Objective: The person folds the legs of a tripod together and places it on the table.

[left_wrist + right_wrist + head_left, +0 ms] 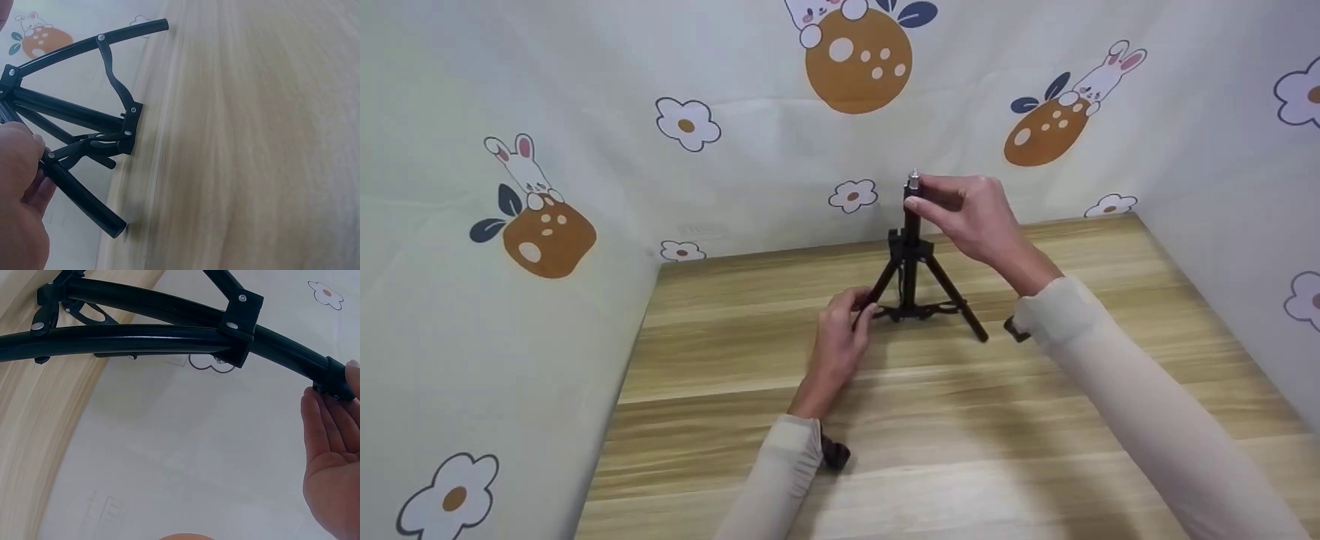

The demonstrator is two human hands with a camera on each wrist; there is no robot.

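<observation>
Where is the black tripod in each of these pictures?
Head: tripod just right of centre.
Left wrist: tripod in the left half, running off the left edge.
Right wrist: tripod across the upper half.
Shared landmark: the wood-grain tabletop.

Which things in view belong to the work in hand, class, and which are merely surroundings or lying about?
Part of the work:
Black tripod, with a silver tip
Left hand, gripping one leg
Right hand, pinching near the top

Not part of it:
Wood-grain tabletop
Patterned sheet around it
Black device at the left wrist
</observation>
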